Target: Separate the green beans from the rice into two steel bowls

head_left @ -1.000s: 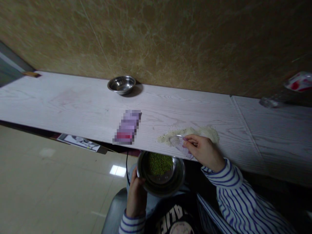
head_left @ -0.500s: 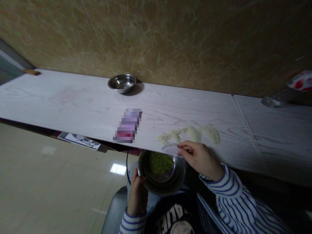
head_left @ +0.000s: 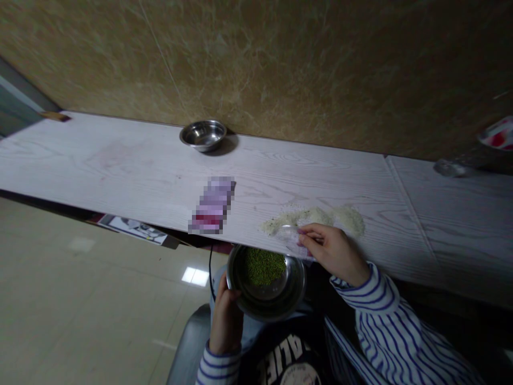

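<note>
My left hand (head_left: pixel 225 315) grips the rim of a steel bowl (head_left: pixel 294 291) held just below the table's front edge. A heap of small green beans (head_left: pixel 264 266) lies in the bowl. My right hand (head_left: pixel 332 251) pinches a clear plastic spoon (head_left: pixel 289 233), its scoop resting on the table at the near edge of a spread of white grains mixed with green ones (head_left: pixel 316 217). Both sleeves are blue-and-white striped.
A second, empty steel bowl (head_left: pixel 203 135) stands at the back of the white wood-grain table (head_left: pixel 120 166) against the brown wall. A blurred pink card (head_left: pixel 212 206) lies near the front edge. A red-and-white packet (head_left: pixel 497 135) and clear plastic (head_left: pixel 447 168) sit far right.
The spoon went from the grain pile to over the bowl half a second ago, and is now back at the pile's near edge. The left hand and bowl stayed put.
</note>
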`<state>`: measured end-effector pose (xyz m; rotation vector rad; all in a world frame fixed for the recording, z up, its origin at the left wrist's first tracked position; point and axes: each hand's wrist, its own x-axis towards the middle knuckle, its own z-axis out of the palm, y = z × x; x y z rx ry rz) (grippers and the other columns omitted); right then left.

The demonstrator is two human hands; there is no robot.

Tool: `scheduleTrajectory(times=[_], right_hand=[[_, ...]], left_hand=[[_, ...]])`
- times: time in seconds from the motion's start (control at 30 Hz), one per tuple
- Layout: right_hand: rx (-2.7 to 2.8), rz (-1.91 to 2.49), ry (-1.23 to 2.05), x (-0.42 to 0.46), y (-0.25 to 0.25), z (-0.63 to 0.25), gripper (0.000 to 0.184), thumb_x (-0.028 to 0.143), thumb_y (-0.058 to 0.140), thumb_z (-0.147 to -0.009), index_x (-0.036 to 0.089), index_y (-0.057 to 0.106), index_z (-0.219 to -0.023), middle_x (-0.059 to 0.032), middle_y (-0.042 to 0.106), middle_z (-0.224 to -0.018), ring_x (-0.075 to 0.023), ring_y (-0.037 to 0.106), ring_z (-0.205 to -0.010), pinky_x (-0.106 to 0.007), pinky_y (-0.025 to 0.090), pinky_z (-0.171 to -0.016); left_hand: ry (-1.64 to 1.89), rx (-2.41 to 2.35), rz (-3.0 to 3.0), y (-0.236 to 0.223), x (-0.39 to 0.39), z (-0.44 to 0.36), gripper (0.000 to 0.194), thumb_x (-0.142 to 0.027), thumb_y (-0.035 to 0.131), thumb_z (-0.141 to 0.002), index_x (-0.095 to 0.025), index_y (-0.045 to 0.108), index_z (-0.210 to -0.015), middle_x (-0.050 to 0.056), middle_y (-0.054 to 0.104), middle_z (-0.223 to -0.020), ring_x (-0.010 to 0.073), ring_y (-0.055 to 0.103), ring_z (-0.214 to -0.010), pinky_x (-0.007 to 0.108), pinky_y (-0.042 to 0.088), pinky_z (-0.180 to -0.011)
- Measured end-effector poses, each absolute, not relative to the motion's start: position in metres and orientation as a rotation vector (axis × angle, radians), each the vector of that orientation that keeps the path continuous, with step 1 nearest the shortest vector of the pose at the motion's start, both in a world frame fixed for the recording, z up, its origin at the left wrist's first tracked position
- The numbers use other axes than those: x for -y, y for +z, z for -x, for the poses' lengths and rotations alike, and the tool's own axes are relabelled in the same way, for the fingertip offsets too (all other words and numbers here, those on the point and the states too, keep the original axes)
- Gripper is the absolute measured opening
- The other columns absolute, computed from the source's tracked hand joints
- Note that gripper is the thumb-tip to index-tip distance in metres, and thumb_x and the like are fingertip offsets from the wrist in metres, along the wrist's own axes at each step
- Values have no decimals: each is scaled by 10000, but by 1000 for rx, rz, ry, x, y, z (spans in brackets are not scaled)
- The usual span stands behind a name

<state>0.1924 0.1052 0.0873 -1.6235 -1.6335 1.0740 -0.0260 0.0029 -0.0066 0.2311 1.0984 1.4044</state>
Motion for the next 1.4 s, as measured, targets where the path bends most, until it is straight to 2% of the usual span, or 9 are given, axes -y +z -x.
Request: scheduleTrajectory(times=[0.17,0.6,0.93,1.4], right_hand=[[1663,1618,1064,-109,85,-184,164,230,598,-832,163,710,-931,-85,773,-777,-204,740,-705,-289,582,-598],[1688,1576,1072,-101,85,-176,133,210,604,-826,184,712,-898,-64,781,-784,-191,747,-719,-296,594,-676],[1636,1617,1018,-113,83,-191,169,257,611,-822,166,710,-924,-79,774,-778,-196,733,-659,-280,575,-578],[1788,1657,833,-115,90,-187,174,247,584,-854,192,728,-935,-70,783,-808,-212,747,-742,-310,588,-659]], left_hand=[[1408,-1090,-204,-7,-2,27,513,-212,636,-682,-254,657,-1193,57,689,-1178,307,560,-1184,416,456,-960],[1404,-1106,-221,-8,-2,26,506,-223,659,-668,-236,669,-1174,57,698,-1133,309,577,-1142,409,437,-965],[1397,-1110,-241,-9,-3,26,508,-233,639,-685,-243,654,-1193,53,692,-1122,288,589,-1078,380,458,-883],[1398,-1059,-218,-8,-2,26,563,-210,642,-677,-255,633,-1239,44,688,-1159,303,570,-1151,404,429,-968]])
